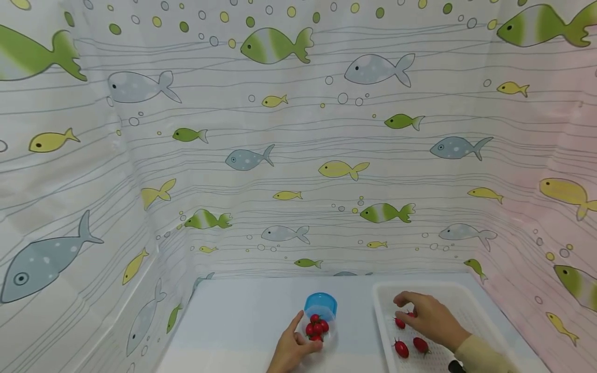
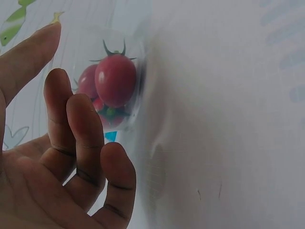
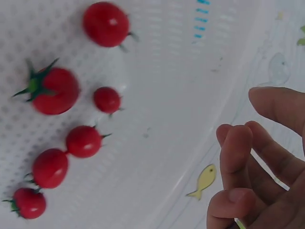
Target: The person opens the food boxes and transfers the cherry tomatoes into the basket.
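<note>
The left hand (image 1: 291, 346) is curving its fingers round a clear cup (image 1: 331, 339) of red tomatoes (image 1: 318, 328), just in front of a blue container (image 1: 320, 299) on the bench (image 1: 242, 311). The right hand (image 1: 430, 316) is hovering over the white tray (image 1: 379, 313), fingers loosely bent, thumb apart (holding nothing), while loose tomatoes (image 1: 401, 349) are lying below.

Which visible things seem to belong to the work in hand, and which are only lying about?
Likely in the work:
left hand
right hand
clear cup
tomatoes in the cup
white tray
tomatoes in the tray

Likely only around:
blue item beyond the cup, role unclear
white table
fish-printed sheet
</note>
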`<state>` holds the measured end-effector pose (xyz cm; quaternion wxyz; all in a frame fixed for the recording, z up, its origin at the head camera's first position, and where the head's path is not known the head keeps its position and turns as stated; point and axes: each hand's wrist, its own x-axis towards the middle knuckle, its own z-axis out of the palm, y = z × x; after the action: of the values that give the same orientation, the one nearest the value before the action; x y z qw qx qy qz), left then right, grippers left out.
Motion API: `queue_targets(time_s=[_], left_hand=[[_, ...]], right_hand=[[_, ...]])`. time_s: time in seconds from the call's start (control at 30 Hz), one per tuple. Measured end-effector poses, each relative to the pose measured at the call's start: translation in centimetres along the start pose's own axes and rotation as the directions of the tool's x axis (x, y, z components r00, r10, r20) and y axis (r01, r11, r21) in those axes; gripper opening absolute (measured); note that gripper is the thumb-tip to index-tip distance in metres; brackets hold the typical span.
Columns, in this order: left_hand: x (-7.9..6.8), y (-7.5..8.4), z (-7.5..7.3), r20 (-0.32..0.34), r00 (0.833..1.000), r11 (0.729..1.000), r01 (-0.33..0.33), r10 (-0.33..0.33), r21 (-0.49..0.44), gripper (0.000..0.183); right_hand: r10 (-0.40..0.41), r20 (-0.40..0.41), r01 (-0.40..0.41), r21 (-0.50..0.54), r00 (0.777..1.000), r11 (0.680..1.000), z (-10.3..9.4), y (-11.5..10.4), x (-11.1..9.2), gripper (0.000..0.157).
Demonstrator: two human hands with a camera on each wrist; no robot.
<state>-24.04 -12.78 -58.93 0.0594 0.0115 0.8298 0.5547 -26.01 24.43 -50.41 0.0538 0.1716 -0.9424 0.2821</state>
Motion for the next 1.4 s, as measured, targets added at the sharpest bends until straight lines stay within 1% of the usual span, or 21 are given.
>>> queue_targets(time_s=[0.17, 0.3, 0.47, 0.57, 0.7, 0.8, 0.97, 1.1, 1.23, 1.4], left_hand=[[-0.1, 0.0, 0.0, -0.005, 1.000, 1.000, 0.003, -0.003, -0.004, 0.105], [-0.2, 0.0, 0.0, -0.003, 1.000, 1.000, -0.003, 0.003, -0.010, 0.104], [-0.2, 0.0, -0.1, -0.007, 1.000, 1.000, -0.018, 0.018, -0.010, 0.102], [-0.2, 0.0, 0.0, -0.011, 1.000, 1.000, 0.000, 0.000, -0.008, 0.103], [-0.2, 0.0, 0.1, -0.012, 1.000, 1.000, 0.003, -0.003, -0.004, 0.103], [-0.3, 0.1, 0.0, -0.006, 1.000, 1.000, -0.020, 0.020, -0.007, 0.102], [-0.4, 0.1, -0.1, 0.006, 0.999, 0.999, -0.034, 0.034, -0.021, 0.102], [-0.3, 0.1, -0.1, 0.007, 1.000, 0.999, -0.027, 0.027, -0.029, 0.102], [-0.2, 0.0, 0.0, 0.008, 1.000, 0.999, -0.030, 0.030, -0.041, 0.102], [-0.3, -0.1, -0.1, 0.009, 0.999, 0.998, -0.036, 0.036, -0.049, 0.101]], right_hand=[[-0.084, 0.014, 0.084, 0.035, 0.996, 0.996, 0.9, -2.1, 1.3, 0.027], [-0.144, 0.042, 0.144, 0.014, 0.989, 0.989, 1.8, -3.7, 2.6, 0.028], [-0.180, 0.094, 0.180, 0.008, 0.979, 0.984, 2.9, -6.0, 4.1, 0.030], [-0.207, 0.113, 0.209, -0.002, 0.972, 0.978, 3.6, -7.3, 4.8, 0.030], [-0.252, 0.126, 0.260, -0.047, 0.959, 0.964, 4.9, -8.5, 5.7, 0.029], [-0.293, 0.143, 0.305, -0.074, 0.945, 0.949, 5.8, -9.1, 6.2, 0.027], [-0.346, 0.159, 0.359, -0.059, 0.925, 0.931, 6.8, -10.1, 7.1, 0.026], [-0.344, 0.176, 0.357, -0.044, 0.922, 0.933, 7.3, -10.6, 7.7, 0.028], [-0.303, 0.225, 0.317, -0.032, 0.926, 0.948, 8.2, -10.8, 8.1, 0.030], [-0.249, 0.287, 0.264, -0.014, 0.925, 0.964, 9.5, -11.1, 8.6, 0.027]])
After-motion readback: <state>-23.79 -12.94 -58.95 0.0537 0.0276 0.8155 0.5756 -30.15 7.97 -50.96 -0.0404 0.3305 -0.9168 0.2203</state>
